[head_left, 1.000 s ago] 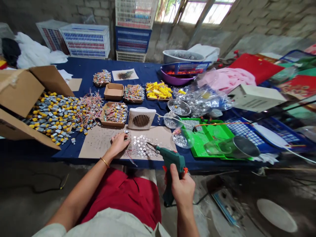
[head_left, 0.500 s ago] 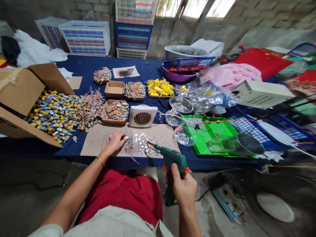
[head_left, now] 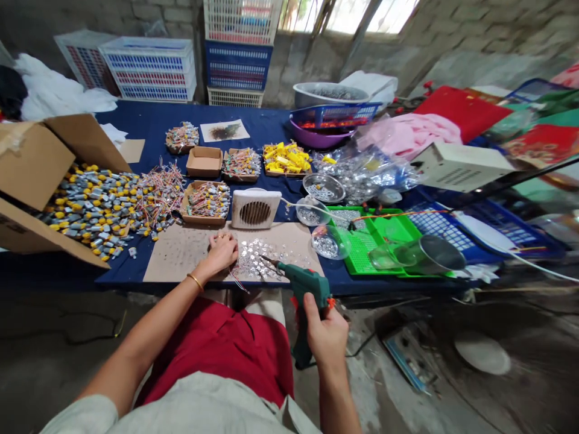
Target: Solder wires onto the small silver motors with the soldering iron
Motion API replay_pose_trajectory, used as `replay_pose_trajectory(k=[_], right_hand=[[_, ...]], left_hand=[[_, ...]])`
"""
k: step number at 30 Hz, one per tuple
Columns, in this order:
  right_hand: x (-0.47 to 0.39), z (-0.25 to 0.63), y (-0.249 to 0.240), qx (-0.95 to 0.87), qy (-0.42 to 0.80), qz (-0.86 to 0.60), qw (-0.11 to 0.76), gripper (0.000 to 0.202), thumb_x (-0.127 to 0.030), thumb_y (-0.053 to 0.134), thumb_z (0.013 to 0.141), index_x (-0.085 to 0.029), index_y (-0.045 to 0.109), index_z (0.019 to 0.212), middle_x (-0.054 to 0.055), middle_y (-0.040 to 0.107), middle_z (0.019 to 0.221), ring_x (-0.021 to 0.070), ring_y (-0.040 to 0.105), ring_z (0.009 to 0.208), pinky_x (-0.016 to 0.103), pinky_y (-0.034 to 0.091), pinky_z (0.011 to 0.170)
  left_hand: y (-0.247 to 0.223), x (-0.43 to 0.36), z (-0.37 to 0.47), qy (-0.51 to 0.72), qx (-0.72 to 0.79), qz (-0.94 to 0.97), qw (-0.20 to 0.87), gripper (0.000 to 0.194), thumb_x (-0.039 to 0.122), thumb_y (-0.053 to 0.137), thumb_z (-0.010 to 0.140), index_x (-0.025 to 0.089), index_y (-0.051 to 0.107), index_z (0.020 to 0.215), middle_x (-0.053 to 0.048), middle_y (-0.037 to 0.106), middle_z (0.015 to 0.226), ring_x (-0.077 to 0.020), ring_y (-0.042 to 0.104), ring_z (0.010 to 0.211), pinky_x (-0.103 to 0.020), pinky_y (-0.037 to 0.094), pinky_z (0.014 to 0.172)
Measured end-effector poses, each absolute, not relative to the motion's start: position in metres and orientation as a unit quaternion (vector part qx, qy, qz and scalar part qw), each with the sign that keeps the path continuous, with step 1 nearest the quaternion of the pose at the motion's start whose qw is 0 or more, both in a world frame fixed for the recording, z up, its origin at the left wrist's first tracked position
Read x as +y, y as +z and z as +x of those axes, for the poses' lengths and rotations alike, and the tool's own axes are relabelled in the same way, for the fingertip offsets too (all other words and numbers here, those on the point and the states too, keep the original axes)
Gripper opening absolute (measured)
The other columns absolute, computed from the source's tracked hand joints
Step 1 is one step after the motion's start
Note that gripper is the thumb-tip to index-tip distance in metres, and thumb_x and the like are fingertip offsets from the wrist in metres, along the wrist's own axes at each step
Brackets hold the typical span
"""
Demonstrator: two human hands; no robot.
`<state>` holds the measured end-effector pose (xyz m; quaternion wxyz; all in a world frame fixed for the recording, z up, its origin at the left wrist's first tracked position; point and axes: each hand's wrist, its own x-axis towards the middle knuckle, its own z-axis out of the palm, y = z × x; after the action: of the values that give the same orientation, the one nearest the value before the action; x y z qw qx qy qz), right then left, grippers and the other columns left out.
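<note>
My right hand (head_left: 326, 331) is wrapped round the handle of a green soldering gun (head_left: 310, 286), whose thin tip points left over small silver metal pieces (head_left: 257, 256). These lie scattered on a flat cardboard sheet (head_left: 167, 256). My left hand (head_left: 222, 250) rests on the sheet left of the pieces, its fingers bent together; whatever is under them is too hidden to name. Thin wires (head_left: 239, 281) trail below that hand. Just behind the sheet stands a white square fan (head_left: 256, 209).
An open carton (head_left: 34, 166) and a heap of small motors (head_left: 97, 205) fill the left. Small boxes of wired parts (head_left: 205, 202) stand behind. To the right are round dishes (head_left: 328, 243), a green tray (head_left: 357, 256) and a metal scoop (head_left: 436, 256).
My left hand has drawn its fingers in over the small motor it was touching, which no longer shows. The view has shifted slightly, and the soldering gun remains in my right hand.
</note>
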<state>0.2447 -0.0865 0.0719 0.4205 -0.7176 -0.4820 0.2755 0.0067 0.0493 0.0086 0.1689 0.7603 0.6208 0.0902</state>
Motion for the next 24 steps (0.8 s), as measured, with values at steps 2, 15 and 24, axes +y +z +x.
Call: replay_pose_trajectory(k=[2, 15, 24], right_hand=[[-0.086, 0.245, 0.072, -0.478, 0.272, -0.719, 0.424, 0.061, -0.075, 0.056, 0.073, -0.018, 0.059, 0.053, 0.006, 0.06, 0.047, 0.0179, 0.056, 0.044, 0.027, 0.044, 0.046], [-0.087, 0.24, 0.075, -0.463, 0.321, -0.712, 0.419, 0.061, -0.075, 0.056, 0.073, -0.016, 0.065, 0.06, 0.006, 0.059, 0.045, 0.0172, 0.054, 0.039, 0.026, 0.042, 0.04], [-0.082, 0.231, 0.08, -0.488, 0.307, -0.706, 0.411, 0.059, -0.072, 0.055, 0.076, -0.016, 0.064, 0.059, 0.007, 0.06, 0.047, 0.0182, 0.057, 0.042, 0.027, 0.044, 0.042]], left_hand=[[0.012, 0.043, 0.004, 0.101, 0.612, 0.763, 0.184, 0.016, 0.022, 0.048, 0.088, 0.018, 0.064, 0.085, -0.011, 0.063, 0.106, -0.0274, 0.045, 0.113, -0.044, 0.026, 0.098], [-0.014, 0.003, -0.004, 0.219, 0.632, 0.686, 0.288, 0.019, 0.023, 0.053, 0.091, 0.021, 0.071, 0.097, -0.004, 0.073, 0.104, -0.0193, 0.063, 0.101, -0.031, 0.041, 0.097], [-0.021, 0.004, -0.013, 0.224, 0.616, 0.706, 0.27, 0.018, 0.023, 0.056, 0.09, 0.023, 0.073, 0.097, -0.004, 0.073, 0.105, -0.0198, 0.063, 0.103, -0.033, 0.041, 0.098]])
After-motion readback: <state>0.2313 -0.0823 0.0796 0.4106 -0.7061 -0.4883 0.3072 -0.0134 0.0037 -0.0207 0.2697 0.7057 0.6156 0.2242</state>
